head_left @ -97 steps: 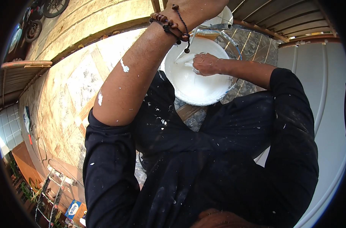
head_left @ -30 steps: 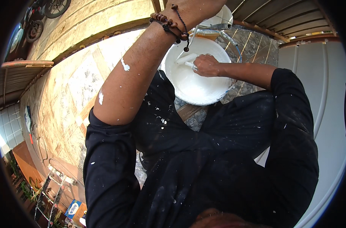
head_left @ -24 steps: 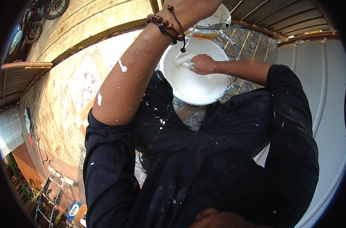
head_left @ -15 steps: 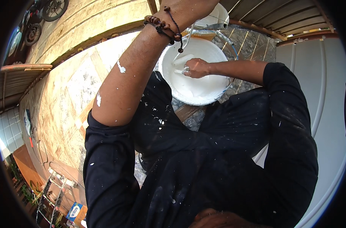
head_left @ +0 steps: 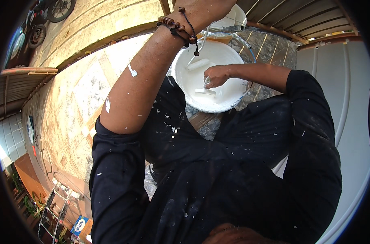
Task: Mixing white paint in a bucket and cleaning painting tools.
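A white bucket (head_left: 180,83) of thick white paint (head_left: 225,90) stands beyond my crossed legs. My right hand (head_left: 217,76) is inside it, closed round a white scraper (head_left: 205,92) whose broad end touches the paint. A paint roller (head_left: 199,64) coated in white lies against the left inner side of the bucket, its bent rod running up to my left hand (head_left: 217,9). That hand is at the top edge, closed on the roller's handle end as far as the rod shows; its fingertips are hidden. Beaded bracelets circle the left wrist, and paint spots mark the forearm.
Behind the bucket is another white container (head_left: 233,19). A pale wall panel (head_left: 315,114) runs along the right, with slatted metal (head_left: 298,16) at the back right. On the left lies a paint-stained floor (head_left: 77,97), with a spattered metal frame (head_left: 55,211) and a carton (head_left: 81,227).
My right hand has drawn back and slightly right with the scraper, whose broad end has swung from beside the roller toward the near part of the bucket. My left arm has barely shifted.
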`<act>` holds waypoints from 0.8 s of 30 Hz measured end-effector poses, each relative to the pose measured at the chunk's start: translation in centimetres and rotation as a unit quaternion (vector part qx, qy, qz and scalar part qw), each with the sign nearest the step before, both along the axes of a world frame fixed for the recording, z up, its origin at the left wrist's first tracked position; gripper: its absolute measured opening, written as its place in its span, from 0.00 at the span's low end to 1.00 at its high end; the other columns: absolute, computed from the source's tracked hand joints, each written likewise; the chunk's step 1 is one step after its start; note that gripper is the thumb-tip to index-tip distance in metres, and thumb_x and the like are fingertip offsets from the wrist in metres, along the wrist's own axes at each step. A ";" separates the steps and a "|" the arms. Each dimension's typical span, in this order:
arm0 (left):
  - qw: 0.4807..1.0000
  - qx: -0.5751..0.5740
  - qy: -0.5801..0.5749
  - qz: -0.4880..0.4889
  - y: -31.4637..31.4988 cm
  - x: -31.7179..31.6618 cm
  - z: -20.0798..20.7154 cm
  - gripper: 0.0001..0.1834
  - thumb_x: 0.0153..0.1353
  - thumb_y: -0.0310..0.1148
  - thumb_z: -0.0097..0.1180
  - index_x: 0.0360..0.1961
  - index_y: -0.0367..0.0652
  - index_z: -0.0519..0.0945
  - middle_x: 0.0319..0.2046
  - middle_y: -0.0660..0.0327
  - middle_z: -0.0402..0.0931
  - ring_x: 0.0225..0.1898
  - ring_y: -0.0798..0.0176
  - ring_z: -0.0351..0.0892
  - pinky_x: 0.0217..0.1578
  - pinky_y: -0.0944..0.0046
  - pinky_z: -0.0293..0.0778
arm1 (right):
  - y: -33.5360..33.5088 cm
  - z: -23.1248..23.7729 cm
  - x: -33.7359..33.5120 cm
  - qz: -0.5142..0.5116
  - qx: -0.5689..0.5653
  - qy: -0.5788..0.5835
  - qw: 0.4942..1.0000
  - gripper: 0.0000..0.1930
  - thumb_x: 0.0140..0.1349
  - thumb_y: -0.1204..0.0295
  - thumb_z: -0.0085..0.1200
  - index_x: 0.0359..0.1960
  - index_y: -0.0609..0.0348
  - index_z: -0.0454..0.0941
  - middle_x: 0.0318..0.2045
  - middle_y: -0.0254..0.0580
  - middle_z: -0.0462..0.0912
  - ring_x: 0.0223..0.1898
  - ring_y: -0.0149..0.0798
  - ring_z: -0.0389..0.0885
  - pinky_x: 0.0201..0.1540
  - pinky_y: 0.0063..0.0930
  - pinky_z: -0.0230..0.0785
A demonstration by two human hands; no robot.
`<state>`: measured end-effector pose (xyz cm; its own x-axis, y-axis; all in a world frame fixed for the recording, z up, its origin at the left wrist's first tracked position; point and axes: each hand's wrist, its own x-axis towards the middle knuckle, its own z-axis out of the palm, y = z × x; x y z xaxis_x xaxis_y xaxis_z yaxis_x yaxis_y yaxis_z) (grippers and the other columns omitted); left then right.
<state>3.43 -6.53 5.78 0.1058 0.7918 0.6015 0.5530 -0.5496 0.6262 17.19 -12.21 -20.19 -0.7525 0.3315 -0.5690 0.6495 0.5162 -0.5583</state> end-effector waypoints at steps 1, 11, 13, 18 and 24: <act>1.000 0.000 0.000 0.000 0.0 0.1 0.0 0.13 0.65 0.35 0.56 0.40 0.33 0.79 0.33 0.39 0.81 0.37 0.34 0.80 0.38 0.43 0.76 | 0.0 0.0 0.5 0.001 0.002 -0.001 1.000 0.22 0.64 0.54 0.58 0.44 0.63 0.84 0.43 0.60 0.84 0.47 0.59 0.82 0.53 0.45 0.73; 1.000 -0.005 -0.022 -0.016 0.3 0.2 -0.3 0.13 0.65 0.35 0.55 0.40 0.34 0.79 0.33 0.39 0.81 0.38 0.33 0.80 0.38 0.42 0.76 | 1.7 1.3 2.6 0.069 0.036 -0.097 0.992 0.24 0.63 0.52 0.59 0.48 0.62 0.83 0.46 0.56 0.84 0.49 0.56 0.83 0.53 0.44 0.74; 1.000 -0.002 -0.022 -0.020 0.4 0.2 -0.3 0.13 0.65 0.35 0.55 0.41 0.34 0.79 0.33 0.39 0.81 0.37 0.33 0.80 0.38 0.42 0.76 | 1.8 1.3 2.7 0.076 0.073 -0.059 0.993 0.21 0.61 0.53 0.60 0.42 0.60 0.85 0.43 0.54 0.85 0.47 0.55 0.83 0.52 0.45 0.74; 1.000 -0.016 -0.021 0.003 0.4 0.0 -0.4 0.13 0.65 0.35 0.55 0.41 0.35 0.80 0.33 0.39 0.81 0.37 0.34 0.81 0.38 0.42 0.76 | 2.3 0.0 2.7 0.114 0.193 0.035 0.974 0.15 0.60 0.58 0.62 0.35 0.58 0.84 0.36 0.48 0.83 0.44 0.51 0.83 0.50 0.47 0.75; 0.998 -0.033 -0.040 -0.033 0.5 1.6 -0.3 0.13 0.65 0.35 0.55 0.42 0.35 0.79 0.32 0.39 0.81 0.37 0.34 0.81 0.38 0.42 0.76 | 2.3 0.0 5.3 0.139 0.274 0.019 0.952 0.13 0.60 0.60 0.62 0.32 0.59 0.83 0.34 0.45 0.81 0.44 0.49 0.82 0.52 0.47 0.74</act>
